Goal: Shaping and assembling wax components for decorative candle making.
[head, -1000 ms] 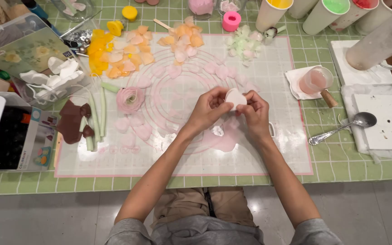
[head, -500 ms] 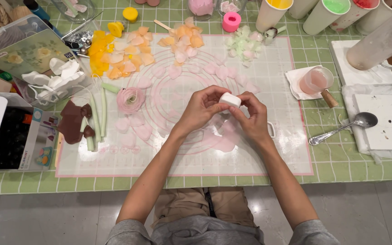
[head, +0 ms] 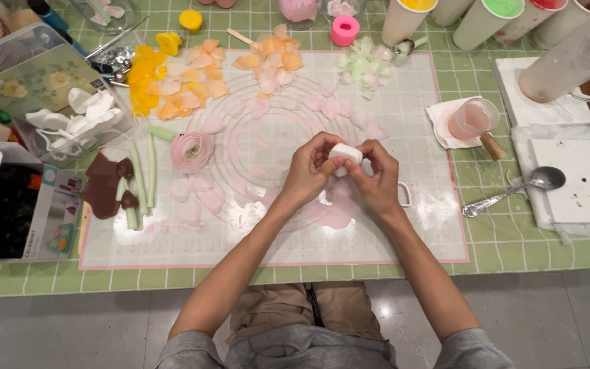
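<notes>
Near the middle of the frame, above the translucent mat (head: 390, 232), the left hand (head: 308, 171) and right hand (head: 377, 179) both close fingertips on a small white mould (head: 345, 153), pinching it from either side, likely to flex it. Pink petals (head: 203, 198) and a finished pink rose (head: 192, 151) lie left, kept within reach.
</notes>
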